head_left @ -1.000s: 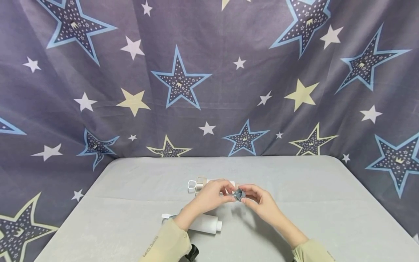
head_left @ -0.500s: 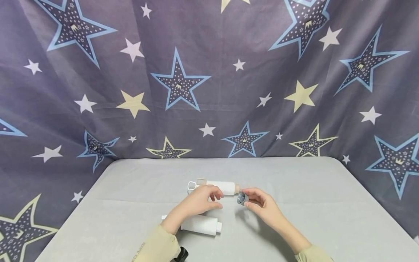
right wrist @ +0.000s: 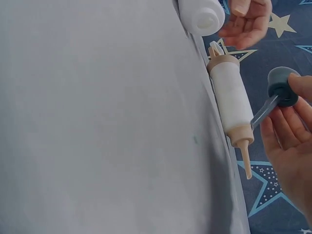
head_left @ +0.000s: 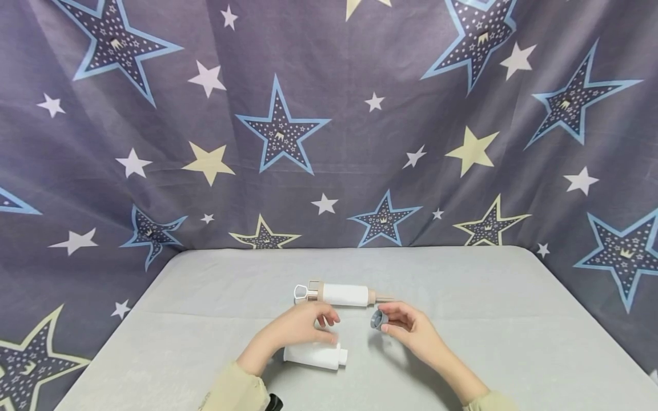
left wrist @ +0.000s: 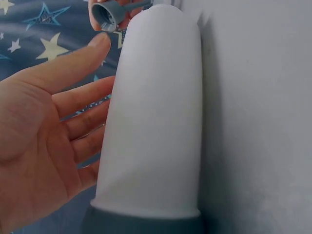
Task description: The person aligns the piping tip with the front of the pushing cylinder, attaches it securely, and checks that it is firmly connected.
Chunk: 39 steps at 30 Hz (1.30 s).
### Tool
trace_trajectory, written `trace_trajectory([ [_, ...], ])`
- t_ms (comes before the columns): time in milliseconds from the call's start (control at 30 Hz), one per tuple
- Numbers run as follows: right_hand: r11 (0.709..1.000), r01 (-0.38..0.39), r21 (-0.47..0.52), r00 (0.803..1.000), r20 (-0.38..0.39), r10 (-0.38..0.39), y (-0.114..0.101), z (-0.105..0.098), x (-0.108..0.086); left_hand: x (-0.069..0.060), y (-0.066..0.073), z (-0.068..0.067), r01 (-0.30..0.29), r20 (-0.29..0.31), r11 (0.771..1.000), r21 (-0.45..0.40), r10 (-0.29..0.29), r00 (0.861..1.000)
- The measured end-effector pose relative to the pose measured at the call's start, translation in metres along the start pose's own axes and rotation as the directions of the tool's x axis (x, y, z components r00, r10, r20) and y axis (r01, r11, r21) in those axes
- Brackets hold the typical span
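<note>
My right hand pinches a grey-blue cap between thumb and fingers, its hollow end facing left. In the right wrist view the cap has a thin clear-grey tube pointing down-left. My left hand hovers over a white cylinder lying on the table, fingers loosely bent and holding nothing. The left wrist view shows the cylinder close beside the spread fingers, with a dark grey-blue base; whether they touch I cannot tell.
Behind the hands lies a second white cylinder with beige ends, a narrow beige nozzle on the right and a white looped handle on the left. A star-patterned cloth hangs behind the grey-white table.
My left hand has let go of the grey-blue piece and moved left and down to the nearer cylinder. The right hand keeps the cap, slightly lower than before.
</note>
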State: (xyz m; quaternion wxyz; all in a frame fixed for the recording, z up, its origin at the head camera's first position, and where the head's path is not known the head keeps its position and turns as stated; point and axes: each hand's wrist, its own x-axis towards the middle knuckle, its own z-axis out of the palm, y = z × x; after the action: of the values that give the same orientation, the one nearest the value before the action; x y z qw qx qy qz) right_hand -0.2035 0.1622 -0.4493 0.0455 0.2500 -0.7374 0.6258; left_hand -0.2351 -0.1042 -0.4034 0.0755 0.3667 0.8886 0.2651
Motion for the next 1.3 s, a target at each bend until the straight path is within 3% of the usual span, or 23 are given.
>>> trace_trajectory([
  [200, 1.0, -0.002, -0.005, 1.0, 0.005, 0.002, -0.002, 0.001, 0.0, -0.01, -0.004, 0.001, -0.016, 0.032, 1.0, 0.001, 0.016, 0.999],
  [367, 1.0, -0.005, -0.004, 1.0, 0.007, 0.005, -0.005, 0.001, 0.0, -0.017, -0.005, 0.001, 0.007, 0.076, 1.0, -0.025, -0.005, 0.997],
  [600, 1.0, 0.0, -0.009, 1.0, 0.027, 0.0, -0.006, 0.001, 0.0, -0.023, -0.003, 0.001, 0.021, 0.13, 0.998, 0.055, -0.028, 0.991],
  [933, 0.997, -0.073, -0.019, 0.996, -0.058, 0.072, -0.004, 0.001, -0.001, -0.025, -0.002, 0.002, 0.035, 0.126, 0.994, 0.099, -0.048, 0.991],
  [1300, 0.996, -0.088, 0.018, 0.994, -0.056, 0.088, -0.002, 0.001, -0.003, -0.028, -0.004, 0.005, 0.03, 0.066, 0.996, 0.087, -0.036, 0.997],
])
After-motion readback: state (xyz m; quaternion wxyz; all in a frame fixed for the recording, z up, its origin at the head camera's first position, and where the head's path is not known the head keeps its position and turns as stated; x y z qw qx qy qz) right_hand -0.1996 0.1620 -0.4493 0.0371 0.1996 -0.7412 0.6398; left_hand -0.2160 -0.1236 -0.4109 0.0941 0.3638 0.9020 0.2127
